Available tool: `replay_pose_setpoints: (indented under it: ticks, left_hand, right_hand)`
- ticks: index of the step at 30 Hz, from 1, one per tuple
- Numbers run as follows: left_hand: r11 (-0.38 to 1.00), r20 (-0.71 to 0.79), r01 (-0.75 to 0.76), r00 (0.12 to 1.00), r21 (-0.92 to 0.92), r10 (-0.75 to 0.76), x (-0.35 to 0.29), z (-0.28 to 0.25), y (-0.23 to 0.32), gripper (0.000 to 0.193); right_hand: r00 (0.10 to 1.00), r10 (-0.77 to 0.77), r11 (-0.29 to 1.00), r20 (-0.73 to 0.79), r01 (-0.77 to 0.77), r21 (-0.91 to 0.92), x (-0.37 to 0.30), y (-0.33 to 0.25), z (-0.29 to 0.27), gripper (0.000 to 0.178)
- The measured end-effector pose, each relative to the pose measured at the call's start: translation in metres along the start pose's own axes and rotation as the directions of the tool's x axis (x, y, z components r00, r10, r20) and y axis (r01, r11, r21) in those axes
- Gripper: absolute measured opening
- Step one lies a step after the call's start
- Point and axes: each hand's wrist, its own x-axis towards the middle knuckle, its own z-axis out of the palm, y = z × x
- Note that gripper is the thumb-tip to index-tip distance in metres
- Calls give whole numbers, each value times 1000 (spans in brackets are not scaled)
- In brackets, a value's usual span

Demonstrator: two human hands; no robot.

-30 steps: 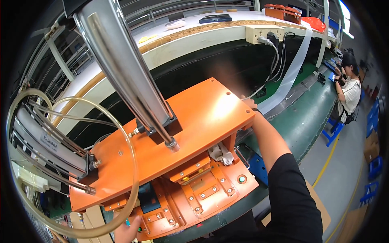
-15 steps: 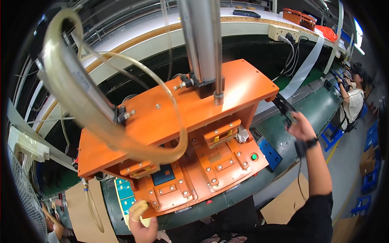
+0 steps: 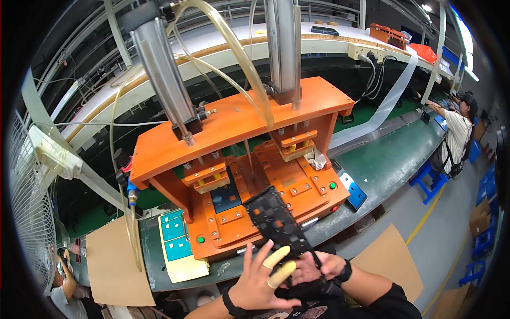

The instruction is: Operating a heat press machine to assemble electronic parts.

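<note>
In front of the orange press, my right hand (image 3: 322,267) grips the lower end of a black rectangular plastic housing (image 3: 280,223), which is tilted up toward the press base and has small cut-outs. Beside it is my left hand (image 3: 264,280), fingers spread, with yellow finger cots on two of them. The left fingers come close to the housing's edge; whether they touch it I cannot tell. Behind it stands the orange press (image 3: 239,119) with two upright cylinders. A dark blue panel (image 3: 226,195) lies in the left station of its base.
Left of the press, teal adhesive sheets (image 3: 177,249) lie on a yellow backing. A blue-edged panel (image 3: 351,190) rests on the green bench (image 3: 390,151) at the right. Cardboard (image 3: 118,260) flanks the bench at the left. Clear hoses (image 3: 234,40) loop over the press. A co-worker (image 3: 458,133) sits far right.
My right hand has brought the black housing from right of the press to its front. My left hand has moved right from the base's front-left corner toward the housing. The view has shifted.
</note>
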Motion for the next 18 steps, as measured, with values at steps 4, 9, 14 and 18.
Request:
replay_pose_setpoints:
  ticks: [4, 9, 14, 18]
  left_hand:
    - [983, -103, 127, 988, 133, -114, -9, -12, -21, 77]
    - [966, -97, 173, 983, 192, -156, 1, -67, -56, 70]
    - [929, 11, 266, 960, 256, -278, 25, -101, -99, 71]
    - [919, 208, 174, 943, 352, -259, 40, -109, -95, 69]
  right_hand:
    - [995, 27, 997, 94, -20, -72, 42, -1, -2, 83]
    - [998, -53, 948, -20, 44, -315, 60, -4, 9, 58]
    - [972, -92, 925, -215, 4, -379, 24, 10, -27, 46]
    - [924, -156, 915, -349, 2, -404, -24, 31, -51, 41]
